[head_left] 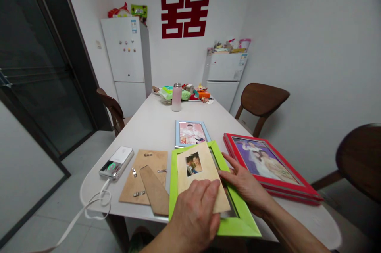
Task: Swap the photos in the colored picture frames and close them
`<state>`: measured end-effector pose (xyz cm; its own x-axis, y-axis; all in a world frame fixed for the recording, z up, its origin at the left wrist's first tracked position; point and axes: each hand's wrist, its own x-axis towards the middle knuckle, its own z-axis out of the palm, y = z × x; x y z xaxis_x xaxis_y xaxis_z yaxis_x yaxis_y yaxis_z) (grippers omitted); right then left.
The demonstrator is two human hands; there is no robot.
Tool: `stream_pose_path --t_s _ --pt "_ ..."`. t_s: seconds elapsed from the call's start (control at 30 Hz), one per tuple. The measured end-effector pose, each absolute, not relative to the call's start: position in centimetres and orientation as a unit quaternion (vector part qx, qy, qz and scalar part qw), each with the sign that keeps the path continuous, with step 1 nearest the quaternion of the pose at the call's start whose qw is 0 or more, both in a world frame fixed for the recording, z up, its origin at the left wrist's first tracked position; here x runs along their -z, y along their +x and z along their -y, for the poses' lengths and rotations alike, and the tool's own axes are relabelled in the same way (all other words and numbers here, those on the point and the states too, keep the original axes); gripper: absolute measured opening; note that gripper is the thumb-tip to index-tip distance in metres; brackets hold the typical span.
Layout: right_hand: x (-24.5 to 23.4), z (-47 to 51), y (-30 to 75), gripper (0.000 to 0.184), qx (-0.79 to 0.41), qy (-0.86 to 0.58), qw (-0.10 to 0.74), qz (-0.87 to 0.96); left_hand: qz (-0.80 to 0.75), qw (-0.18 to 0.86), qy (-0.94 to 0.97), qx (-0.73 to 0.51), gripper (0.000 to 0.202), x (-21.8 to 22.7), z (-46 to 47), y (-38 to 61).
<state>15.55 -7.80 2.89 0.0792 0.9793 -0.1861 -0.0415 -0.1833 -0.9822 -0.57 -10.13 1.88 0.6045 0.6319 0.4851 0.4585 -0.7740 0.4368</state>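
Observation:
A lime-green picture frame point(241, 226) is tilted at the table's near edge. Across its opening lies a cream sheet point(210, 167) with a small photo of two people. The fingers of my left hand point(198, 207) are curled over the sheet's lower part, gripping it. My right hand point(244, 184) holds the frame's right side, thumb and fingers at the border. Left of the frame, a brown backing board point(131, 187) with metal clips and a stand leg point(154, 191) lies on the table. Behind is a light-blue framed photo point(190, 133).
Red framed pictures point(268, 161) are stacked at the right. A power bank point(116, 163) with a white cable sits at the left edge. A pink bottle point(176, 98) and assorted packets point(202, 93) stand at the table's far end. Chairs point(263, 98) flank the table.

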Motion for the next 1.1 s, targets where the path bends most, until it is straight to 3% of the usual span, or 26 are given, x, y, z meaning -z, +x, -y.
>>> stream_pose_path --t_s 0.1,0.27,0.47,0.6,0.7,0.8,1.0,1.1 --pt "-1.6 7.1 16.2 0.072 -0.425 -0.623 0.408 0.515 -0.361 0.146 0.832 -0.395 0.058 -2.2 10.1 -2.3" --pt "0.7 6.5 17.3 0.054 -0.151 -0.702 0.255 0.647 -0.545 0.226 0.665 -0.457 0.050 -2.7 9.6 -7.0" --pt "2.1 6.5 17.4 0.040 -0.025 -0.686 0.184 0.704 -0.565 0.359 0.622 -0.406 0.050 -0.5 8.7 -11.0" --pt "1.8 6.5 17.2 0.033 -0.001 -0.682 0.150 0.716 -0.597 0.289 0.680 -0.313 0.049 -0.2 8.6 -11.3" --pt "1.4 6.5 16.6 0.034 0.028 -0.659 0.186 0.728 -0.626 0.200 0.712 -0.248 0.047 -0.4 8.5 -11.2" --pt "1.2 6.5 15.3 0.037 -0.028 -0.630 0.267 0.729 -0.631 0.138 0.730 -0.223 0.044 -0.4 8.4 -11.2" --pt "1.6 5.6 11.0 0.051 -0.395 -0.594 0.366 0.597 -0.570 0.084 0.775 -0.262 0.042 0.5 8.8 -10.4" --pt "1.6 5.0 9.4 0.045 -0.548 -0.540 0.383 0.511 -0.506 0.096 0.811 -0.280 0.049 0.8 9.8 -9.1"
